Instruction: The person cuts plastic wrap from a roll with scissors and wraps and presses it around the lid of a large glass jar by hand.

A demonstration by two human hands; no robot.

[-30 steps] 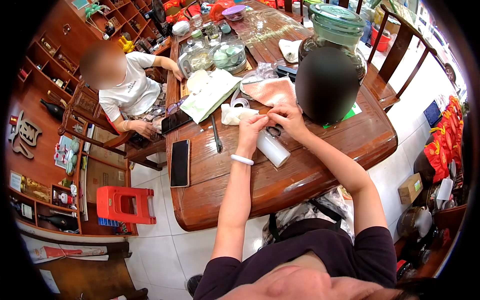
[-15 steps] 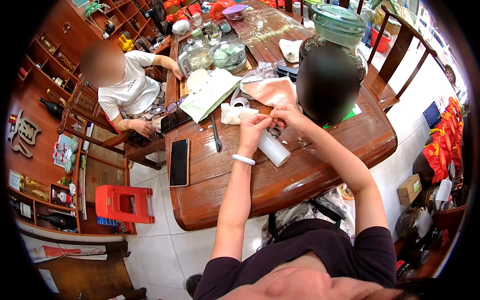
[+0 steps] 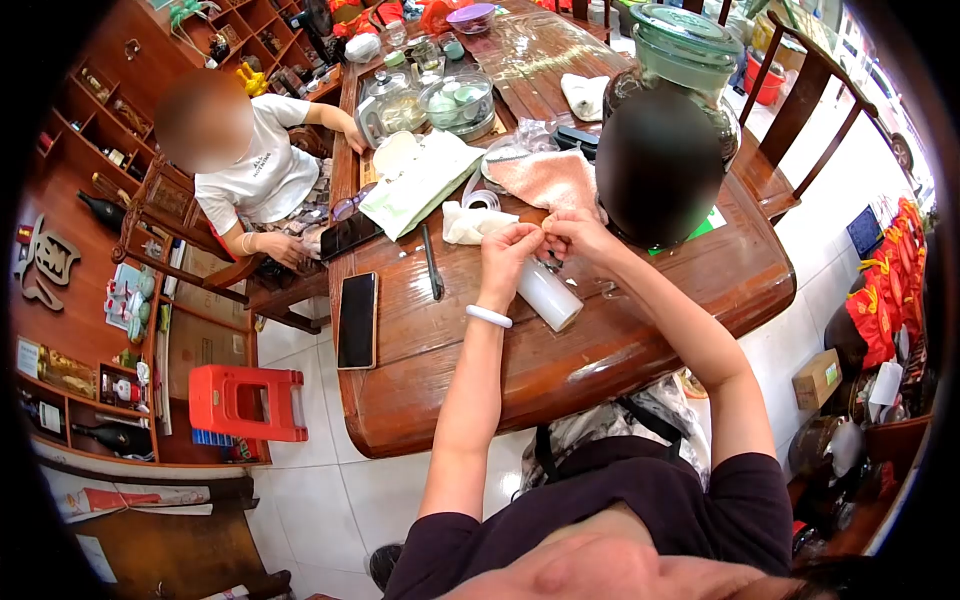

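My left hand point(image 3: 511, 252), with a pale bangle on its wrist, pinches with fingertips almost touching those of my right hand point(image 3: 577, 238). Whatever sits between the two pinches is too small to make out. Right below them a whitish translucent cylinder point(image 3: 550, 300) lies on its side on the wooden table point(image 3: 440, 390). A crumpled white cloth point(image 3: 475, 223) is just left of my fingers, and a pink towel point(image 3: 545, 180) lies beyond them. A dark, pen-like stick point(image 3: 432, 262) rests to the left.
A phone point(image 3: 358, 320) lies near the table's left edge. Farther back are a green-white bag point(image 3: 420, 185), glass teaware point(image 3: 455, 103) and a large lidded glass jar point(image 3: 683, 55). Another person point(image 3: 265, 160) sits at the left. A red stool point(image 3: 248, 403) stands on the floor.
Both hands stay close together in a pinch, with only slight finger movement. The view has shifted very slightly. Objects on the table keep their places.
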